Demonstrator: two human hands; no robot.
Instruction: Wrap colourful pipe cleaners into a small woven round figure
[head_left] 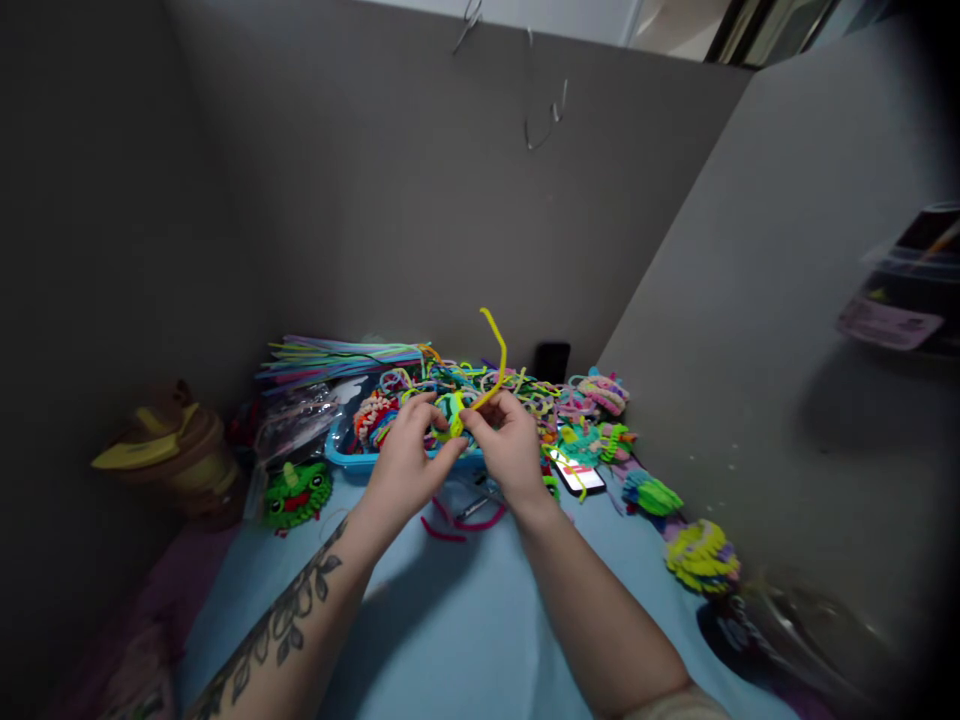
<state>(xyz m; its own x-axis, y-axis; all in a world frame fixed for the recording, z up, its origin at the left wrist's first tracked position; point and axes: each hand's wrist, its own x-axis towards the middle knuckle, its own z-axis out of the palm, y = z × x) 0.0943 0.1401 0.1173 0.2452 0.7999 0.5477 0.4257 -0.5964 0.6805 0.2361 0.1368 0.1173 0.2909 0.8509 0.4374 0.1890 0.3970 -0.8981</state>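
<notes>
My left hand is closed on a small yellow and green pipe-cleaner piece, its thumb and fingers pinching the left side. My right hand pinches a yellow pipe cleaner against the same piece. The free end of that pipe cleaner rises above my right hand and bends to the left. Both hands are in front of a blue tray heaped with coloured pipe cleaners. My fingers partly hide the small piece, so its exact shape is unclear.
A green pipe-cleaner creature lies left on the blue cloth. Straight pipe cleaners lie behind the tray. A lit phone and several finished pieces line the right side. Magenta pipe cleaners lie below my hands. Grey panels enclose the table.
</notes>
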